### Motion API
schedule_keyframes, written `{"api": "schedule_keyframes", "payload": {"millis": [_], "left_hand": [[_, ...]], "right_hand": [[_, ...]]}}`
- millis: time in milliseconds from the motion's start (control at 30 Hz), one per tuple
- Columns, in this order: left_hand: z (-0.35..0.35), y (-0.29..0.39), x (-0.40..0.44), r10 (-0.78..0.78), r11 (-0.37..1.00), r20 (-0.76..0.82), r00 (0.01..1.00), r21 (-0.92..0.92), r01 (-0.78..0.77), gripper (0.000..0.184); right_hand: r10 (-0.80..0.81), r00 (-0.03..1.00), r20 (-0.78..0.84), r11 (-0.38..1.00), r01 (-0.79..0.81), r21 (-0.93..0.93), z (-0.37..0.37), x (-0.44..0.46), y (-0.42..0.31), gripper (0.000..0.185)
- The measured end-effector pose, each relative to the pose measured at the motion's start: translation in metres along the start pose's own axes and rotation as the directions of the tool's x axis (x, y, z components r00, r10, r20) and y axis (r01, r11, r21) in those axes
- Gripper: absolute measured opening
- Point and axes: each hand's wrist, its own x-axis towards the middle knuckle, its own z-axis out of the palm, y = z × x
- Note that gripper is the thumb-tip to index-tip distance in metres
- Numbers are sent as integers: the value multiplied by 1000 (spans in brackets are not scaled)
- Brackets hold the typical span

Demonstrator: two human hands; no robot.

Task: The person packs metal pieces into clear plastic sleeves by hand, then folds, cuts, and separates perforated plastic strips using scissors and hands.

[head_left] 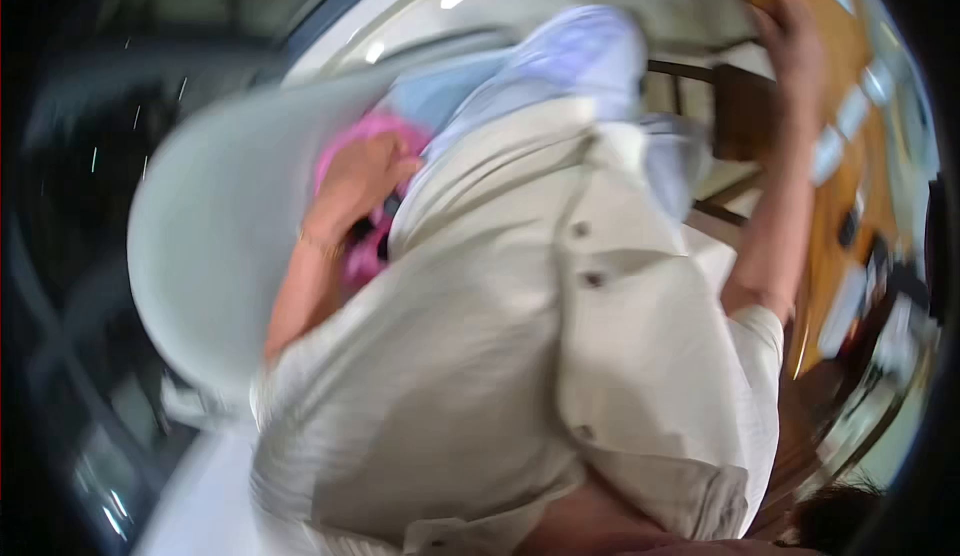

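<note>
At the left of the head view, my left hand has its fingers curled over a bright pink, soft-looking bundle with black parts. The bundle lies beside my hip on a pale grey chair, and the hand hides much of it. Just beyond the bundle is a light blue piece, perhaps cloth. My right arm stretches forward at the right, with my right hand at the edge of a wooden table. Its fingers are blurred, and I cannot make out anything held in them.
My cream buttoned shirt and light trousers fill the middle. Several pale items and small dark ones lie on the table. Dark wooden chair parts stand under its edge. A dark, reflective surface is at the left.
</note>
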Motion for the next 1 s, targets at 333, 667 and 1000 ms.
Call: {"api": "schedule_keyframes", "payload": {"millis": [333, 667, 1000], "left_hand": [[-34, 286, 131, 797, 562, 165, 580, -552, -615, 28], [21, 370, 188, 783, 614, 587, 207, -675, -409, 39], [44, 419, 170, 772, 628, 626, -108, -725, 284, 55]], "right_hand": [[571, 747, 341, 253, -555, 792, -52, -214, -54, 45], [780, 518, 351, -62, -493, 868, -77, -229, -42, 39], [770, 575, 277, -96, -325, 941, -83, -181, -96, 22]]}}
